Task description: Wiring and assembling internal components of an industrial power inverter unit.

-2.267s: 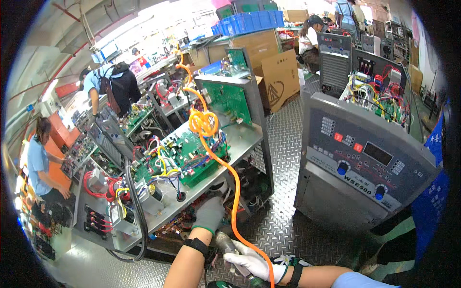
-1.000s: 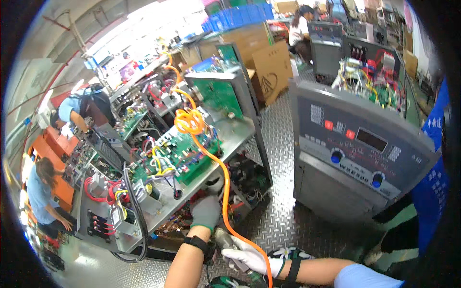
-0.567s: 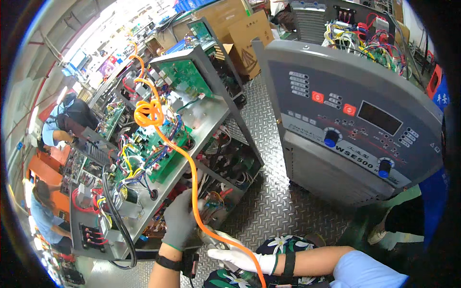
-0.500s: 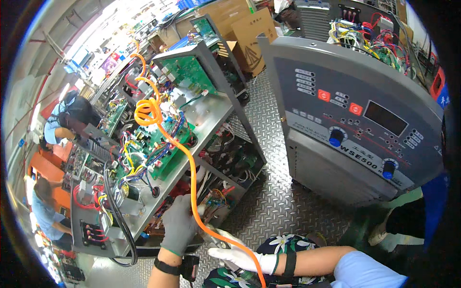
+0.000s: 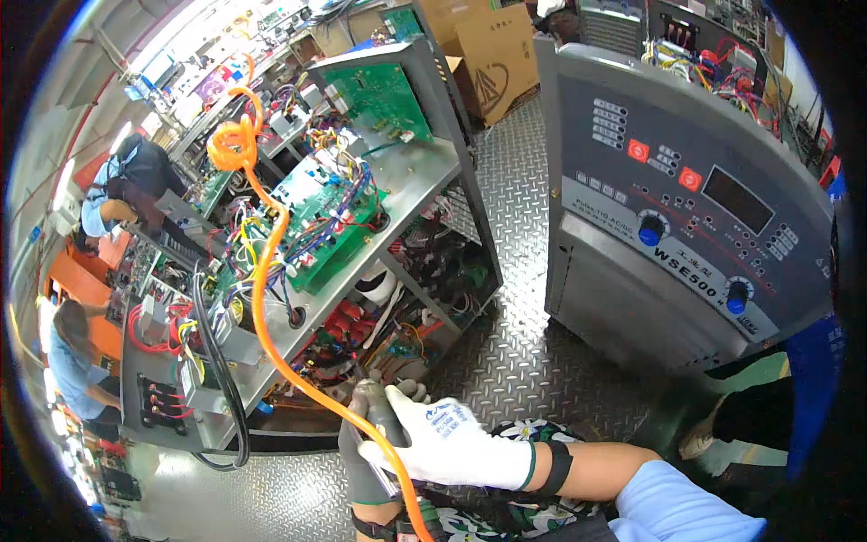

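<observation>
My right hand [image 5: 442,443], in a white glove, is closed round a straight metal-bodied tool [image 5: 386,479] that looks like an air screwdriver. Close against it is my left hand [image 5: 355,465] in a grey glove, its fingers curled at the tool's front end; what they grip is mostly covered by the right hand. An orange air hose [image 5: 293,379] passes in front of both hands, with a coiled knot higher up. Just beyond my hands stands an open machine chassis [image 5: 397,248] with a green circuit board [image 5: 334,244], bundled wires and red parts on its lower level.
At right stands a grey welding machine [image 5: 668,217] with blue knobs and a display. A cardboard box [image 5: 497,63] is behind. Black cables [image 5: 221,379] loop off the chassis's left side. Two people work at far left, and a person's leg [image 5: 750,406] shows at right.
My right hand has moved up and left to meet the left hand, which has turned and lowered. The hose has swung left. The view has shifted slightly.
</observation>
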Tool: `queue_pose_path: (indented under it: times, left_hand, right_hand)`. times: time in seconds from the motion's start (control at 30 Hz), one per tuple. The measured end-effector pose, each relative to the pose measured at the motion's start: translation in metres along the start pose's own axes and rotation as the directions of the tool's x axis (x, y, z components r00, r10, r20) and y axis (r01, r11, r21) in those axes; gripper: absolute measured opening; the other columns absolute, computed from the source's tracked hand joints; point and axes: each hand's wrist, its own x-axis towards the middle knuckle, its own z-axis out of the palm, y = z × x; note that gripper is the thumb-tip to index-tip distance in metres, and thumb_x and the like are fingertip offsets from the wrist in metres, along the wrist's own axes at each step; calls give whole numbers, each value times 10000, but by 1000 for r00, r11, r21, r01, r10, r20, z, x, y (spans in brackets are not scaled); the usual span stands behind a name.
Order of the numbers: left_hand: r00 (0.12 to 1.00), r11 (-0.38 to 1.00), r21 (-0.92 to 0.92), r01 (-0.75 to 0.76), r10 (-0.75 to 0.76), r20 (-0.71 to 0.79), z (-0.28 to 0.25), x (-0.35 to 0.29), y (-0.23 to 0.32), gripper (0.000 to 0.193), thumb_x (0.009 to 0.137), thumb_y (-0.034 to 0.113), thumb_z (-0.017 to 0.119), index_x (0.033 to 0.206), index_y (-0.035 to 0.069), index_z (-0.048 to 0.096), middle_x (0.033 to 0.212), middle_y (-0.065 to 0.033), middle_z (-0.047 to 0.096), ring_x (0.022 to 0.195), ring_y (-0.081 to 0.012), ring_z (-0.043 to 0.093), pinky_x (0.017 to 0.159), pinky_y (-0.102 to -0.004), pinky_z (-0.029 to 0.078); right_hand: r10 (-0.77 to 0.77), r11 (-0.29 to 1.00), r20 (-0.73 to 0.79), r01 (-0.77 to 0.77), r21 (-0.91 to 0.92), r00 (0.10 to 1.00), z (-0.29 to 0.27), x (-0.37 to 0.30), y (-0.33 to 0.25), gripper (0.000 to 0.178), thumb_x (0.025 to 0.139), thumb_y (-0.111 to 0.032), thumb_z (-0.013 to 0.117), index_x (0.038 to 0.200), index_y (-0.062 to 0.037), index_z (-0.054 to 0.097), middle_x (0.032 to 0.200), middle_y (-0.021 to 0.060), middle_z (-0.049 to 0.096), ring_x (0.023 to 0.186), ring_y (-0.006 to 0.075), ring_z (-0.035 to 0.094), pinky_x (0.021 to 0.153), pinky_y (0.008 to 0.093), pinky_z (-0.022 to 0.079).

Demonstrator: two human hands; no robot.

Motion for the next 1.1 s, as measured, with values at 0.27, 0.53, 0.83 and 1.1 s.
queue_pose_path:
  times: [0.27,0.53,0.83,1.1]
  left_hand:
    - [1000,1000,-19,-10,10,-17,-8,3,16,228,897,215,544,1045,43,521,822,-81,573,632,-174,552,620,-301,501]
    - [970,945,-258,201,-155,188,-40,19,43,417,881,195,512,1245,5,444,900,-156,579,676,-220,584,711,-412,542]
    - [993,991,-65,114,-112,36,-43,19,14,443,795,111,571,1201,7,427,879,-176,589,613,-247,626,619,-410,580]
    - [995,995,-13,103,-103,8,-55,29,4,429,800,122,581,1181,12,419,883,-174,588,619,-261,638,617,-438,584]
  right_hand:
    - [246,543,-233,66,837,941,12,55,57,385,884,-159,561,1222,14,494,990,72,616,856,118,577,780,265,471]
    - [118,-154,-73,91,984,990,39,139,98,329,880,-120,546,1190,-41,469,1193,127,544,1119,280,510,935,421,418]
    - [331,281,-252,160,946,910,37,152,78,234,821,-140,648,995,-58,515,871,44,578,763,173,580,713,328,496]
    - [558,444,-441,195,874,703,55,167,77,212,761,-143,681,810,-9,524,717,39,548,643,138,516,565,314,427]
